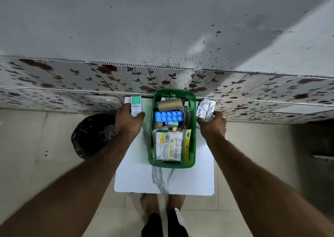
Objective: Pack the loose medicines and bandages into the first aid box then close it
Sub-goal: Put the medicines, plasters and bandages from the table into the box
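An open green first aid box [194, 142] stands on a small white marble-patterned table [137, 179]. Inside it lie a brown bandage roll [169, 104], a blue blister pack [169, 116] and a clear packet of cotton buds [169, 145], among other items. My left hand [129, 122] grips a white and teal medicine carton [136, 105] just left of the box. To the right of the box, my right hand [212, 124] holds a silver foil tablet strip [206, 109]. No lid is visible.
A black bin bag [90, 135] sits on the tiled floor left of the table. A floral-patterned wall panel [72, 85] runs directly behind the table. My feet [162, 218] stand at the table's near edge.
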